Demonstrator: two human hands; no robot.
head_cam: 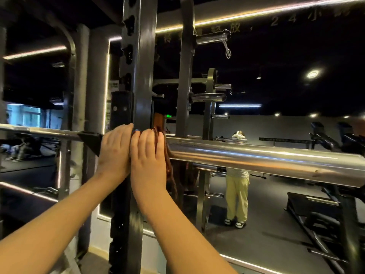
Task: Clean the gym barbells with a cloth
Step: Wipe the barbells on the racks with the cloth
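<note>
A chrome barbell [256,157] lies across the view at chest height on a black rack hook [90,140]; its thick sleeve runs off to the right and its thin shaft to the left. My right hand [148,161] presses a dark brown cloth [169,175] around the inner end of the sleeve, with the cloth hanging down below the bar. My left hand [115,153] sits right beside it, fingers curled over the bar at the rack upright. How much of the cloth lies under my left hand is hidden.
A black rack upright [138,76] with holes stands just behind my hands. A wall mirror behind shows a person in pale trousers [237,192], plate pegs [209,96] and benches [320,210] at the right. Dark floor lies below.
</note>
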